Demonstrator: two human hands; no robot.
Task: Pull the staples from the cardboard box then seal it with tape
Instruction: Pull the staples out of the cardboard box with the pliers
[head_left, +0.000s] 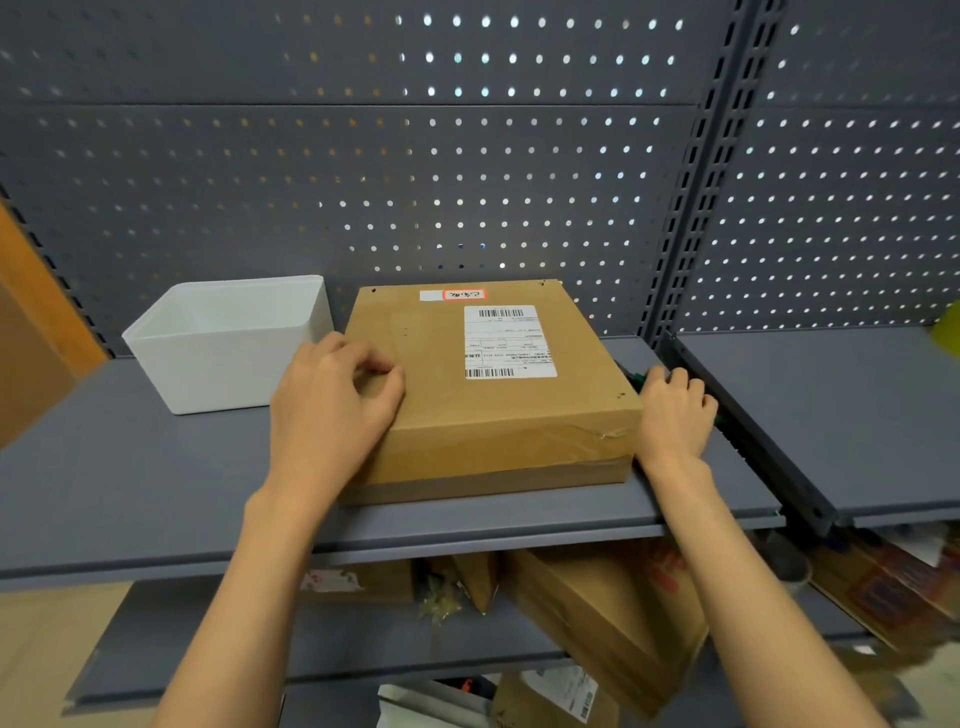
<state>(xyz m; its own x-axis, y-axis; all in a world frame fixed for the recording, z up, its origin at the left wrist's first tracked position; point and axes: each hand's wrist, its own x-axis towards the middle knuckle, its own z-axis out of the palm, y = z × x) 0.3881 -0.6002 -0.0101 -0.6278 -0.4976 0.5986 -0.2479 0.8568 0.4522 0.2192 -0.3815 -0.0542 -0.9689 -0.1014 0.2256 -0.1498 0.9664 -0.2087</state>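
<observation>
The flat brown cardboard box (488, 384) with a white shipping label sits on the grey metal shelf (130, 493) between both hands. The left hand (332, 405) rests on its left edge, fingers loosely curled, gripping nothing; the right hand (675, 415) curls beside its right side over something dark green, whether held I cannot tell. With only the left hand bracing, prying could slide the box off the front lip.

1. the cardboard box (483, 395) is flat, brown and roughly square, lying closed with its broad face up on a grey shelf (156, 493).
2. a white shipping label (506, 340) with barcodes is stuck on the top face toward the far right, and a small orange-edged sticker (464, 294) sits at the far edge.
3. clear tape (571, 441) runs across the near side wall, wrinkled toward its right end.
4. small dark marks show near the top corners; whether they are staples cannot be told.
</observation>
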